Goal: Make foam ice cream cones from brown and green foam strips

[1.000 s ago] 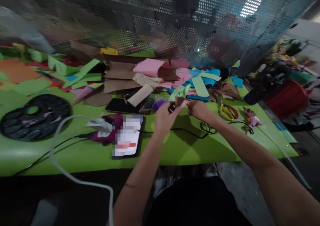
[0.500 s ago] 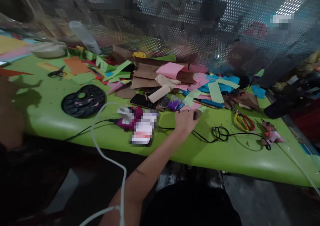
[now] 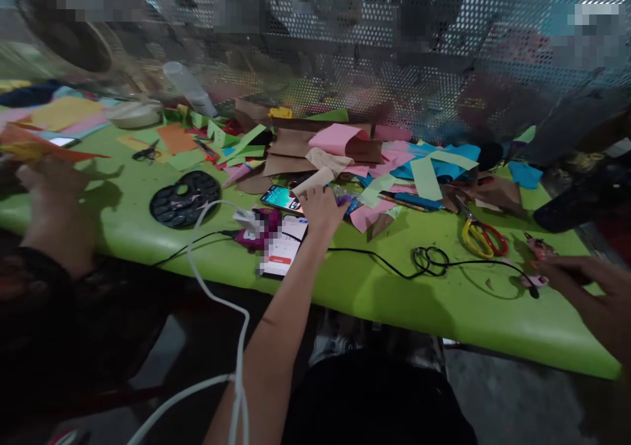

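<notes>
My left hand (image 3: 323, 210), fingers spread, reaches over the small packets beside a lit phone (image 3: 279, 196) and a rolled tan paper (image 3: 315, 181). Under my left forearm lies a second phone with a bright screen (image 3: 283, 256), next to a magenta plug block (image 3: 261, 225). From the right edge comes my right hand (image 3: 589, 287), its fingertips at a small pink glue gun (image 3: 539, 248); whether they grip it is unclear. Red-and-yellow-handled scissors (image 3: 483, 234) lie between my hands.
Another person's hand (image 3: 54, 179) is at the left by orange paper (image 3: 54, 144). Paper scraps cover the back of the green table (image 3: 374, 300). A black tray (image 3: 185, 198), looped black cable (image 3: 431, 261) and white cable (image 3: 217, 294) are nearer.
My left hand has moved left, from the scraps towards the phone, whose screen is now lit. My right hand has come into view. The other person's hand shows more fully.
</notes>
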The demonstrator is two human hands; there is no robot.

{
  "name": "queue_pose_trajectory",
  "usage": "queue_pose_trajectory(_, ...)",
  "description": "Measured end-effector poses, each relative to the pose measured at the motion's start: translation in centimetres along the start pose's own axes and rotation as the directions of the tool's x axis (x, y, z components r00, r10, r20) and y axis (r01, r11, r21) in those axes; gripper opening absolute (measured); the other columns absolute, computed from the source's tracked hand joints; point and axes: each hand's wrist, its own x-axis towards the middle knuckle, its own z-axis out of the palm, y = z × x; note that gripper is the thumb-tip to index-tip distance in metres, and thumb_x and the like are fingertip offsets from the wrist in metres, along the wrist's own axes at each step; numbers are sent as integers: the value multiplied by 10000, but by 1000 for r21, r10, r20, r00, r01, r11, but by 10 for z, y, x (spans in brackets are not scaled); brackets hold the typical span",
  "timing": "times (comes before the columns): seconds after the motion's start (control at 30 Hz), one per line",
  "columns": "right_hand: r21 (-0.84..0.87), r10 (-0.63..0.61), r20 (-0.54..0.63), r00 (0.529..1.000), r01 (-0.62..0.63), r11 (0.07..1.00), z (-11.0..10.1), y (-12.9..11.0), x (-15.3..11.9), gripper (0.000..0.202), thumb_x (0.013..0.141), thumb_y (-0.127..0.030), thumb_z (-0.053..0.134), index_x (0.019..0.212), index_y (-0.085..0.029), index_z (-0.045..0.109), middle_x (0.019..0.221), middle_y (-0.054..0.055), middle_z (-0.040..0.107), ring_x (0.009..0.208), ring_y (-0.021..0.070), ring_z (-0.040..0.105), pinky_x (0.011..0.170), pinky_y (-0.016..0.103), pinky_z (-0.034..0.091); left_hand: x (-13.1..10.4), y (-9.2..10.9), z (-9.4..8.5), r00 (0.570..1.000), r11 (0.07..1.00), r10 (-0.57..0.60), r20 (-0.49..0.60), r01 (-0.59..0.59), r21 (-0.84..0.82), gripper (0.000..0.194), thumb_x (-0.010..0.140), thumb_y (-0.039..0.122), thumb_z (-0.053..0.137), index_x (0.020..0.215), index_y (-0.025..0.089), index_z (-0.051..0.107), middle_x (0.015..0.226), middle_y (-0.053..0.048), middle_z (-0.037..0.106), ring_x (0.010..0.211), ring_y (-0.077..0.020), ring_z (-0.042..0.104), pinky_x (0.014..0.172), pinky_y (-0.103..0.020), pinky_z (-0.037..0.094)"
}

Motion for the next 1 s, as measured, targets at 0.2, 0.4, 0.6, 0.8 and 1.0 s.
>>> queue_pose_trajectory(0.2, 245, -217, 77, 973, 193, 950, 41, -52, 52, 245, 961, -483, 544, 910, -306, 706, 908, 64, 796, 800, 275, 759, 680, 381, 530, -7, 15, 0, 996, 999, 48, 69, -47, -4, 364, 916, 396, 617, 1099, 92, 700, 1247, -247, 653, 1234, -404, 534, 1019, -532, 375)
queue_pose_trajectory(0.4, 450, -311, 149, 939, 216, 867, 66, -80, 84, 211, 950, -406, 573, 897, -257, 714, 888, 57, 775, 789, 250, 729, 711, 352, 524, 4, 19, -11, 999, 989, 34, -35, -39, -139, 328, 969, 359, 544, 1161, 127, 675, 1254, -207, 664, 1247, -370, 545, 1060, -525, 375)
queue_pose_trajectory(0.6, 641, -216, 126, 968, 87, 763, 89, -113, 114, 205, 939, -399, 618, 975, -231, 729, 891, 48, 759, 775, 208, 686, 721, 321, 517, 6, 49, -25, 962, 654, 234, -137, -261, -710, 260, 963, 272, 566, 1202, 193, 628, 1288, -113, 670, 1238, -238, 585, 1079, -363, 445)
queue_pose_trajectory(0.8, 823, -45, 134, 990, -86, 561, 113, -130, 114, 279, 881, -436, 679, 1033, -204, 714, 908, 39, 747, 704, 167, 635, 645, 300, 511, -23, 76, 5, 959, 401, 283, -22, -139, -905, 286, 959, 325, 568, 1218, 206, 591, 1237, -101, 692, 1102, -211, 659, 875, -306, 541)
queue_pose_trajectory(1.0, 812, -47, 176, 983, -118, 572, 116, -130, 103, 291, 903, -460, 668, 1018, -198, 719, 928, 46, 745, 752, 173, 641, 659, 284, 494, -37, 71, 18, 930, 516, 352, -105, -286, -807, 202, 914, 246, 618, 1113, 212, 610, 1155, -94, 703, 1111, -225, 642, 984, -367, 503)
